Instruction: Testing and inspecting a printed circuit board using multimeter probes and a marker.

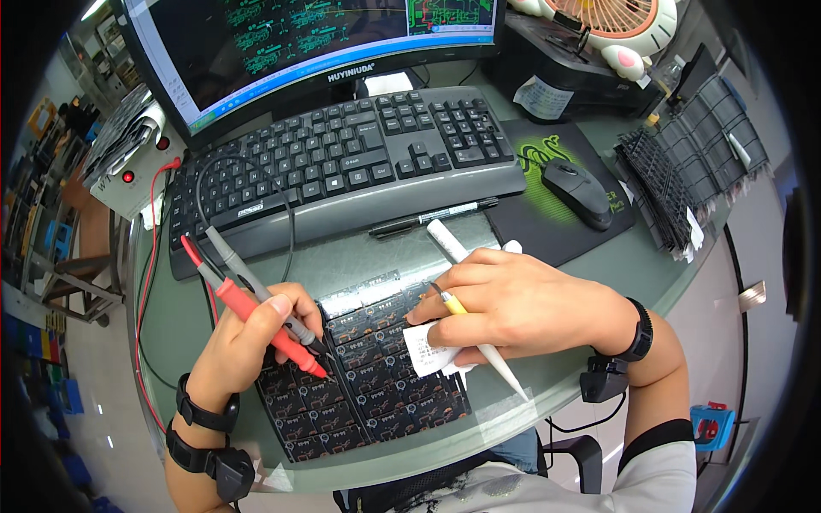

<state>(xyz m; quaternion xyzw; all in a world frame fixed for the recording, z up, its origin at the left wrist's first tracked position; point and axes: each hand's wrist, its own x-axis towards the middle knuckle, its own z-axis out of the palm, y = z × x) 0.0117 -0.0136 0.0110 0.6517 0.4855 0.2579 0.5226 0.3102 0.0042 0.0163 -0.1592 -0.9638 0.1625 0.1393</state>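
- Pale grey sleeve sits nearest the camera, between four and five o'clock.
- Dark circuit-board panels lie on the green desk, between six and seven o'clock.
- At eight o'clock, the left hand pinches a red probe and a grey probe together, tips slanting down at the panels; whether they touch is too small to tell.
- At four o'clock, the right hand has its fingers curled round a slim white tool, with a white paper label under the fingertips.
- Good probing probably calls for tips kept apart, each landing squarely on its contact under light, steady pressure.
- Bracing the panels' right edge should stop them sliding.
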